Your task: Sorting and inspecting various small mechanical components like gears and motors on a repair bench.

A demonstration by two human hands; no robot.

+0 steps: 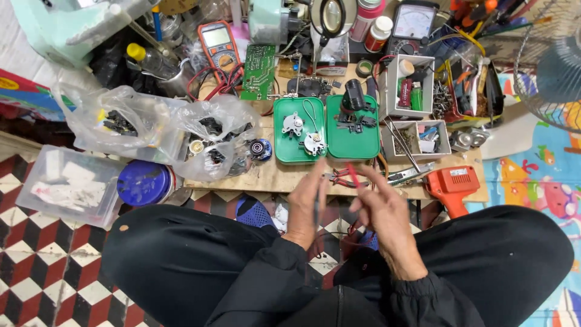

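Right hand (381, 209) pinches a red wire (353, 175) pointing to 11 o'clock, left hand (308, 203) grips a thin dark probe (316, 209) running 12 to 6.

1. One cam only, head-worn, looking steeply down and slightly fwd over the person's crossed legs (181, 260), which are filling the bottom of the frame.
2. It's facing the low wooden board (284, 178); the board's near edge is running across mid-frame, its far edge is disappearing under clutter at the top.
3. It's sitting close: both hands, left hand (307, 206) and right hand (382, 213), are showing large just below the board's near edge.
4. Wide lens is taking in tiled floor (36, 266) past the board's left edge, and a fan (554, 66) past its right far corner.
5. No 2nd view, so nothing is being shared.
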